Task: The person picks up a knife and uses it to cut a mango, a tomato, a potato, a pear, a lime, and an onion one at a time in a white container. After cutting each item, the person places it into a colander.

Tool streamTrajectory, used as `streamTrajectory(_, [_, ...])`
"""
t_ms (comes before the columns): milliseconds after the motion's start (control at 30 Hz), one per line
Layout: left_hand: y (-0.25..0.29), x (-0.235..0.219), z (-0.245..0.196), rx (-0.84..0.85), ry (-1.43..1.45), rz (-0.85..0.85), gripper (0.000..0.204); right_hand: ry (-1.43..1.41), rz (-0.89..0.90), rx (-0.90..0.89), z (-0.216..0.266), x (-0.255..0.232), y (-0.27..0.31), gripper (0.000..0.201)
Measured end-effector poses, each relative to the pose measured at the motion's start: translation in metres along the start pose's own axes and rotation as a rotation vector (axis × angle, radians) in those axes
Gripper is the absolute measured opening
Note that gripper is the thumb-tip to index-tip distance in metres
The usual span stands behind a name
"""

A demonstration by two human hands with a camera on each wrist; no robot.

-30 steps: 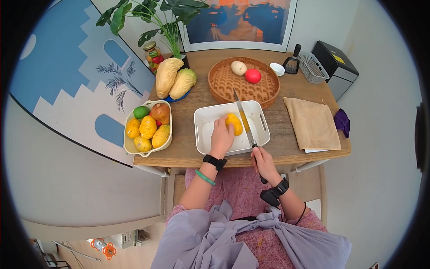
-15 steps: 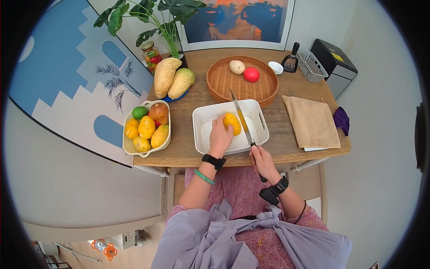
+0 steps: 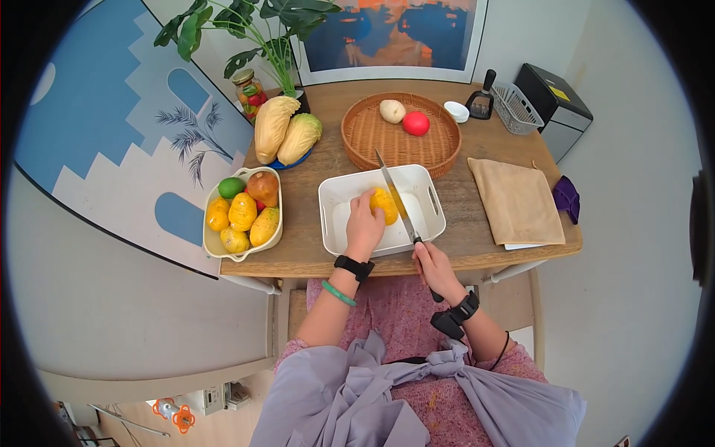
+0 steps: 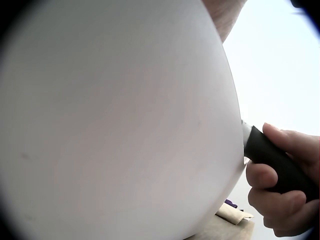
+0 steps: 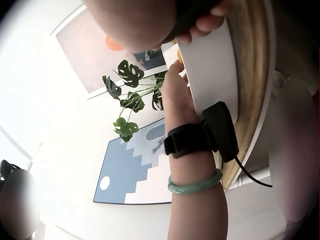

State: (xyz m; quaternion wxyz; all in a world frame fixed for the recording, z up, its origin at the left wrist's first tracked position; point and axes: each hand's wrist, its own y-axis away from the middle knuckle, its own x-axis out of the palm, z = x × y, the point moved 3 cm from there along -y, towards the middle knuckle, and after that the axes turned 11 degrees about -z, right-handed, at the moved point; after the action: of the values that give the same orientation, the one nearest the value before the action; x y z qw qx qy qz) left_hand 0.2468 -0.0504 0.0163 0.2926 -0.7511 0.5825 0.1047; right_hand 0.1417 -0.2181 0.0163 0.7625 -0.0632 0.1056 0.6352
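Yellow fruit (image 3: 383,205) sits in the white tray (image 3: 337,195), left hand (image 3: 364,225) curled over it. Right hand (image 3: 430,262) grips the knife (image 3: 395,195), blade on it; looks uncut, slicing left.

My left hand (image 3: 365,226) covers the near side of the yellow fruit (image 3: 384,205), so my fingertips there cannot be made out. My right hand (image 3: 430,263) hides most of the knife (image 3: 395,197) handle. In the left wrist view the white tray (image 4: 115,120) wall fills the frame, blurred, shutting out the fruit. In the right wrist view my right hand is a blur cut off by the top edge.
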Motion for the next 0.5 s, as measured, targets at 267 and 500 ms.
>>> streamTrajectory(267, [-0.0004, 0.0006, 0.0012, 0.025, -0.014, -0.071, 0.04, -0.032, 0.007, 0.053, 0.0036, -0.0002, 0.0009, 0.039])
streamTrajectory(500, [-0.0006, 0.0029, 0.0046, -0.029, 0.032, -0.018, 0.032, -0.054, -0.002, 0.042, 0.0016, -0.0007, 0.0015, 0.039])
